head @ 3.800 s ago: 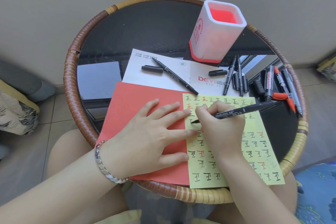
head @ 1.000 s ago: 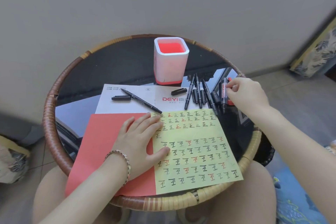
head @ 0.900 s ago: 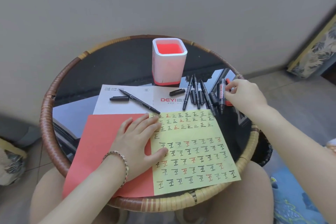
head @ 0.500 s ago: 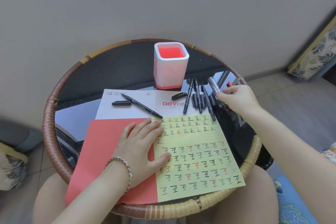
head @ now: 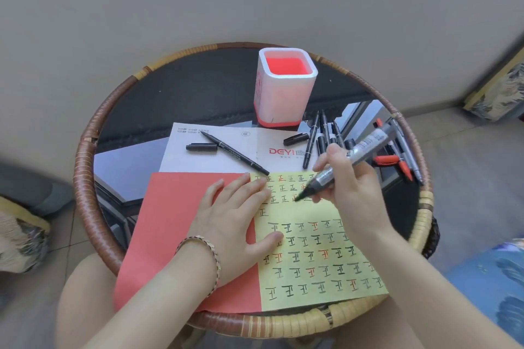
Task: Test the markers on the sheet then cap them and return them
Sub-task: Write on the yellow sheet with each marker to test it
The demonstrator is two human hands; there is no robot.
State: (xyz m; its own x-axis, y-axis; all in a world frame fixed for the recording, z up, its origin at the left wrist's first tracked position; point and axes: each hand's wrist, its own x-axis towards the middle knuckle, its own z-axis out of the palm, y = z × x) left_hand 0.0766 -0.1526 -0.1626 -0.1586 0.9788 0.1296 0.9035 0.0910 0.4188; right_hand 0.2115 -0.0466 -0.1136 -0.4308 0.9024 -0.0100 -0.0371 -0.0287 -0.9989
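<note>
A round rattan table [head: 85,167] with a dark glass top carries everything. A red sheet [head: 170,221] covers its near left part, and a yellow sheet [head: 320,263] filled with rows of black and red test marks lies beside it on the right, overlapping the red edge. A white printed paper [head: 226,159] lies behind both, with an uncapped black pen [head: 235,153] and its loose cap [head: 201,147] on top. A white pen holder [head: 285,88] with a red inside stands at the far side. The left hand [head: 235,221] lies flat and spread across the seam, pinning both sheets. The right hand [head: 348,187] is closed around a thick grey marker [head: 348,161], its dark tip touching the upper rows of the yellow sheet. Behind that hand, partly hidden by it, a cluster of black pens [head: 319,136] and a group of red and grey markers [head: 402,156] lie on the glass.
</note>
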